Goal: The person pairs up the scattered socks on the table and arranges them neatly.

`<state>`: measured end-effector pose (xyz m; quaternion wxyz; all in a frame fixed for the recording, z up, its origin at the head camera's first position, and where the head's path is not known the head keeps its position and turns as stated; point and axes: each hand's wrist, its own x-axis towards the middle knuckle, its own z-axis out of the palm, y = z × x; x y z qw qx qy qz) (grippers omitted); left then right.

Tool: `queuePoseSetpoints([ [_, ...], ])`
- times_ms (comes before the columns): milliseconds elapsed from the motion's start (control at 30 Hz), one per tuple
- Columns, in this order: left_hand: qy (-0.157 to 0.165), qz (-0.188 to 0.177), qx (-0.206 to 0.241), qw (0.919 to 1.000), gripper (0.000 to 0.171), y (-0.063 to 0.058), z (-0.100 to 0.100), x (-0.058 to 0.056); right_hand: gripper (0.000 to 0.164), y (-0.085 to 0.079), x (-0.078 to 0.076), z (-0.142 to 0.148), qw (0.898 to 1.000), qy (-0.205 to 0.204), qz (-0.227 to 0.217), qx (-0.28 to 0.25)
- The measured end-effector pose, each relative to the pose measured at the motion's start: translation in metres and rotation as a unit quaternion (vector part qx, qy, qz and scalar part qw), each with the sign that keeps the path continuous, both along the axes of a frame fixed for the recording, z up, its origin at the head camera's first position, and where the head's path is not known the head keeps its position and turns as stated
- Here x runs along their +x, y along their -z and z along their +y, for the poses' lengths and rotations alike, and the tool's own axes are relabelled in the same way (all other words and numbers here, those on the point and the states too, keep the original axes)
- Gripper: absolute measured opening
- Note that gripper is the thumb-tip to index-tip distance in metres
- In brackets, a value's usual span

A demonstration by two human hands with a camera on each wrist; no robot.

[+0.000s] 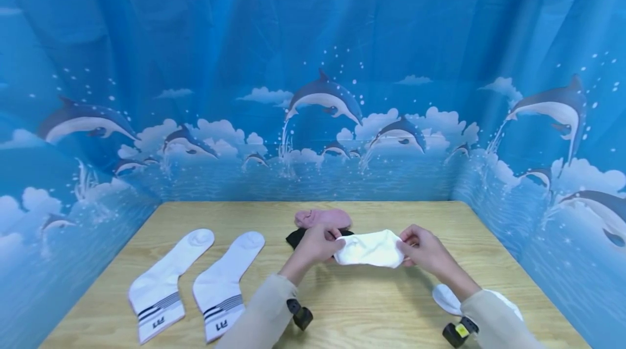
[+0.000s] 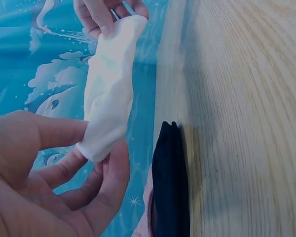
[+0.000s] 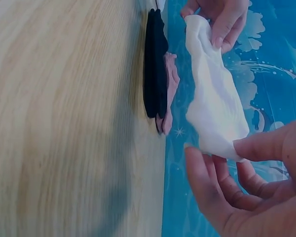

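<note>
Above the table, a plain white sock [image 1: 369, 249] hangs stretched sideways between both hands. My left hand [image 1: 319, 243] pinches its left end between thumb and fingers. At the opposite end, my right hand [image 1: 424, 249] pinches the fabric the same way. The left wrist view shows the sock [image 2: 111, 84] as a long band, with thumb and fingertips at its lower end. From the right wrist, creases run along the sock [image 3: 214, 94]. Black socks [image 3: 155, 64] lie on the table beyond the hands, partly hidden by the left hand in the head view.
Two white socks with dark stripes, a left one [image 1: 161, 284] and a right one [image 1: 227, 284], lie flat on the left of the wooden table [image 1: 362, 311]. Pink socks [image 1: 324, 218] lie behind the black ones. Another white sock [image 1: 446, 299] is partly covered by the right forearm.
</note>
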<state>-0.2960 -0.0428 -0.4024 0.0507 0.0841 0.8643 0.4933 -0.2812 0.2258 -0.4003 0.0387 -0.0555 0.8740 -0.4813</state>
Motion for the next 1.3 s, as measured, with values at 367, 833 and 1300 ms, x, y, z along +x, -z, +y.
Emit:
queuePoseSetpoints([
  [367, -0.010, -0.009, 0.009, 0.9999, 0.013, 0.002, -0.013, 0.003, 0.019, 0.002, 0.002, -0.011, 1.000, -0.002, -0.007, -0.013],
  [833, -0.015, 0.005, 0.035, 0.9993, 0.011, 0.010, -0.026, 0.007, 0.016, 0.009, 0.002, -0.023, 0.999, -0.015, -0.011, -0.034],
  [1300, -0.026, 0.002, 0.024, 0.9994, 0.011, 0.012, -0.039, 0.012, 0.012, 0.014, 0.003, -0.035, 0.999, -0.028, -0.004, -0.029],
])
